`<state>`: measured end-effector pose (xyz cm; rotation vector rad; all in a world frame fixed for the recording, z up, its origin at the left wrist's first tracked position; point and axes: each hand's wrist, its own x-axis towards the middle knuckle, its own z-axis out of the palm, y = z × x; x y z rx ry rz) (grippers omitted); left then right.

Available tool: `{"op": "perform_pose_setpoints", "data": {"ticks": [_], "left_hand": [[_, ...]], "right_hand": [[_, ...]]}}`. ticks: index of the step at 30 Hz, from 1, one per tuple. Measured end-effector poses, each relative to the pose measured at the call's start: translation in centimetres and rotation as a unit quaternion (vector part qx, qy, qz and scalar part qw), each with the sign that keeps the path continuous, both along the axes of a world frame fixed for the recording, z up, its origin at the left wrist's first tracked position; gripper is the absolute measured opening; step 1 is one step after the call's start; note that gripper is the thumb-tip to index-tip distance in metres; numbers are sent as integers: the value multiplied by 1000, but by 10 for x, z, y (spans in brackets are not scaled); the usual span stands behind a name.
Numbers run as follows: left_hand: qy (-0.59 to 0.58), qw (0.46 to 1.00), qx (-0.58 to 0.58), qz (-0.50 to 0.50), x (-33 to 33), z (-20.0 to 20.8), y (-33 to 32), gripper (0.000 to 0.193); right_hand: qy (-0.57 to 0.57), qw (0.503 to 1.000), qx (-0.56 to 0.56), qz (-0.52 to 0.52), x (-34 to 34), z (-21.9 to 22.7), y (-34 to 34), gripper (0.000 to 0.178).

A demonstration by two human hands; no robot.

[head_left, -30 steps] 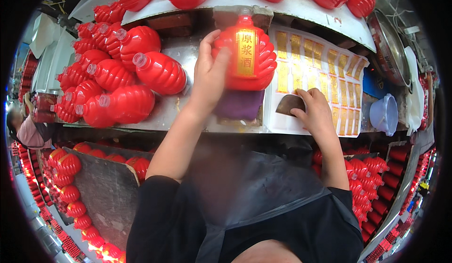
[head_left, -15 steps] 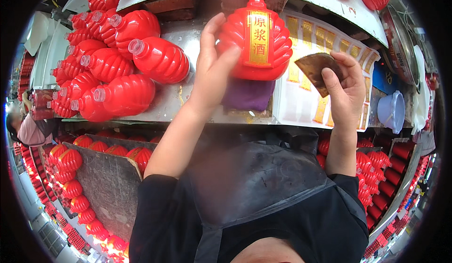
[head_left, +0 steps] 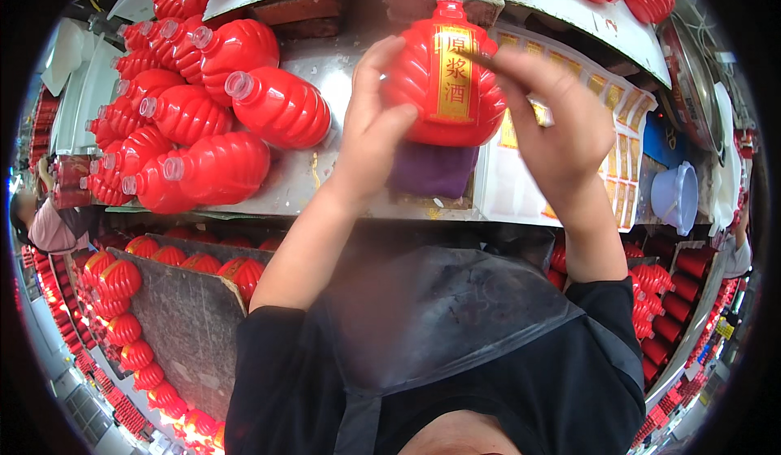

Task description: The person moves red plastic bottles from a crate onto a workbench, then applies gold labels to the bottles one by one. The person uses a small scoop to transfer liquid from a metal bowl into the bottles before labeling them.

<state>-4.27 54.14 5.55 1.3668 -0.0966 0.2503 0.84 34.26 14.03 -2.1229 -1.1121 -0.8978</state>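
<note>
A red ribbed plastic bottle (head_left: 452, 132) with a clear neck lies on a purple cloth (head_left: 435, 172), a gold-and-red label (head_left: 455, 80) down its middle. My left hand (head_left: 370, 125) holds the bottle by its left side, thumb and fingers curved against it. My right hand (head_left: 565, 121) pinches a thin, dark brown flat scraper piece (head_left: 482, 59), seen nearly edge-on at the label's upper right edge. Most of that piece is hidden by my fingers. Under my right hand lies a white sheet of gold labels (head_left: 504, 190).
Several red bottles (head_left: 281, 109) are piled on the left of the metal bench (head_left: 281, 180). A white shelf (head_left: 561, 11) with more bottles runs along the back. At the right stands a pale blue bucket (head_left: 675, 197). Below the bench edge, a grey board (head_left: 187, 317) stands among more red bottles.
My right hand has moved left with the scraper piece, from above the label sheet to the bottle's label. My left hand stays at the bottle's left side.
</note>
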Motion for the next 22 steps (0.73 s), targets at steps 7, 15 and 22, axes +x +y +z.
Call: {"op": "perform_pose_setpoints", "data": {"ticks": [7, 15, 22], "left_hand": [[10, 999, 43, -19, 4, 2, 8, 58], [2, 995, 97, 9, 3, 5, 2, 64], [21, 999, 38, 5, 3, 3, 0, 75]], "right_hand": [[59, 981, -75, 169, -42, -18, -5, 31], [281, 945, 135, -97, -6, -14, -31, 36], [454, 857, 244, -18, -16, -21, -36, 39]]}}
